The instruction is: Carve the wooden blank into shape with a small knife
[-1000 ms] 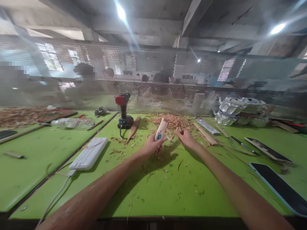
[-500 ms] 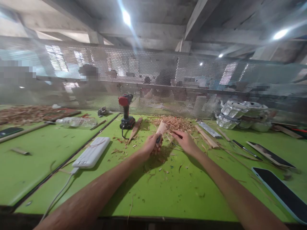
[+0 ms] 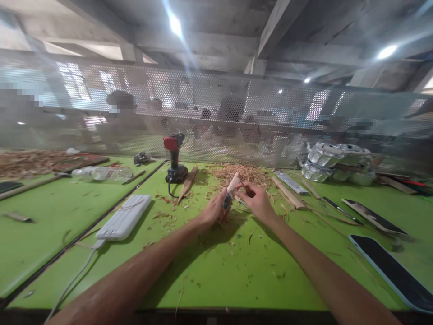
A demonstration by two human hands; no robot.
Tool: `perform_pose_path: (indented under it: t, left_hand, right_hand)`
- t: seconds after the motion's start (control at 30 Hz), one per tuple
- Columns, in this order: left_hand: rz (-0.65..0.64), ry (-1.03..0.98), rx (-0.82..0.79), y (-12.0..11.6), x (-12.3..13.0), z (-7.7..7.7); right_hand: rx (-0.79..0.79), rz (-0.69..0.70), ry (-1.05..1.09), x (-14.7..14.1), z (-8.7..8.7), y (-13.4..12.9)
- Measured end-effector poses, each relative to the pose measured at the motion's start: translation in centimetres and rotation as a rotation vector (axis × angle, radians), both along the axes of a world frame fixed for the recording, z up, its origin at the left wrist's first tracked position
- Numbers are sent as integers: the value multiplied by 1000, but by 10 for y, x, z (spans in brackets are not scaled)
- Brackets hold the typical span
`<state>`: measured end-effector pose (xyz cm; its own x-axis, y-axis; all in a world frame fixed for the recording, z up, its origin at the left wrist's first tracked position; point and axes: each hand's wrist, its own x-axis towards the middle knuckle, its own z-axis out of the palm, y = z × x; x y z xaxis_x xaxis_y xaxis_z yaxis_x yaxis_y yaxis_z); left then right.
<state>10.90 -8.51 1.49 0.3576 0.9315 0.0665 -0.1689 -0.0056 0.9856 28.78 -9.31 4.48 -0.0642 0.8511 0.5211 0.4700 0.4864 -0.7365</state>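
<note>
My left hand (image 3: 214, 211) grips a short pale wooden piece (image 3: 232, 185) that sticks up and away from it, with a small blue mark near my fingers. My right hand (image 3: 257, 201) is closed around a thin dark tool (image 3: 246, 188) and rests against the upper end of the wood. Both hands hover just above the green table (image 3: 216, 275), in front of a heap of wood shavings (image 3: 244, 172).
A red cordless drill (image 3: 175, 155) stands behind a carved wooden stick (image 3: 188, 181). A white power bank (image 3: 125, 216) with its cable lies left. Blades and strips (image 3: 291, 181), foil trays (image 3: 338, 161) and a dark phone (image 3: 392, 271) lie right. A perforated metal screen (image 3: 216, 113) backs the table.
My right hand has moved left from the shavings onto the wooden piece. The left hand lowered and tilted the wood toward it.
</note>
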Motion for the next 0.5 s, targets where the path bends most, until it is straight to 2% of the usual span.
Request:
perform_pose_path:
  t: [0.13, 0.27, 0.5]
  left_hand:
    - [-41, 27, 66, -4, 4, 0]
    - [-67, 24, 93, -5, 7, -2]
    - [-55, 28, 124, -2, 9, -7]
  right_hand:
    - [82, 32, 6, -11, -1, -5]
    - [119, 6, -32, -13, 0, -8]
    - [80, -78, -355, -10, -1, -6]
